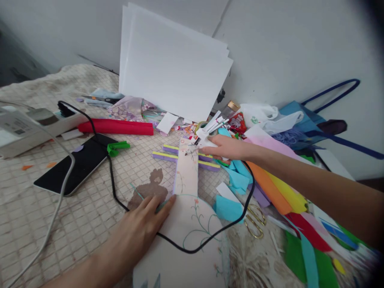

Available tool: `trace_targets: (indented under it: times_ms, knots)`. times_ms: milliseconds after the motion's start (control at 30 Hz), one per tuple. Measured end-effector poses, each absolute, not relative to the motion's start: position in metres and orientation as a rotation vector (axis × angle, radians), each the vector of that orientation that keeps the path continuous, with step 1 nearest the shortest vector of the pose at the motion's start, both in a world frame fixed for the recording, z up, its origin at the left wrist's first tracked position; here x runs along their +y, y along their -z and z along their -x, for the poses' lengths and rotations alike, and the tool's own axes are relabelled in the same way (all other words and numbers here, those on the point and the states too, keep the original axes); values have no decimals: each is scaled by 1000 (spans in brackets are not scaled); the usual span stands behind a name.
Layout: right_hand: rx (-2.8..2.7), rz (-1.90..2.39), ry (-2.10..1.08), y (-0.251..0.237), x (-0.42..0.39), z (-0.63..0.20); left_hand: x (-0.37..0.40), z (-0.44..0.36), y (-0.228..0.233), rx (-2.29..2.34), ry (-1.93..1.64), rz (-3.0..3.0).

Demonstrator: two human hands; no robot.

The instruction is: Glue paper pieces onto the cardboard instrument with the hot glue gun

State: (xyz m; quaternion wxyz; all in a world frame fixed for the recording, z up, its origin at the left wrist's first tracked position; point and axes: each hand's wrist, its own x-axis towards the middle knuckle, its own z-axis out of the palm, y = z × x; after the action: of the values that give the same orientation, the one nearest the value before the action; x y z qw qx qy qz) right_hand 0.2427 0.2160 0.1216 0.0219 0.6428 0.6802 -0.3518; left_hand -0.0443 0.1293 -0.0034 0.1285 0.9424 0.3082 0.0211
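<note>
A guitar-shaped cardboard piece (180, 224) with a pale floral vine pattern lies in front of me. Its narrow neck (186, 172) points away, and purple-and-yellow strips (165, 156) stick out on both sides near the far end. My left hand (144, 218) rests with fingers extended on the left edge of the body, beside the neck. At the far end of the neck, my right hand (223, 148) is closed around a white glue gun (204, 140); its tip is hard to make out. A black cord (192, 251) loops across the body and under my left hand.
White boards (171, 64) lean against the wall. A black tablet (75, 164), a red roll (120, 127) and a power strip (39, 128) are on the left. To the right lie gold-handled scissors (255, 222), coloured paper, orange sheets (271, 190) and a blue bag (303, 120).
</note>
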Motion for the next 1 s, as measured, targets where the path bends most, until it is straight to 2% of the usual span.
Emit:
trace_targets:
  times_ms: [633, 867, 1000]
  knots:
    - [2061, -1922, 1159, -118, 223, -238, 131, 38, -22, 901, 107, -2642]
    - [2082, -1967, 1162, -139, 220, -239, 131, 37, -21, 893, 125, -2620]
    - [2042, -2149, 1166, -152, 212, -245, 130, 37, -17, 897, 103, -2637]
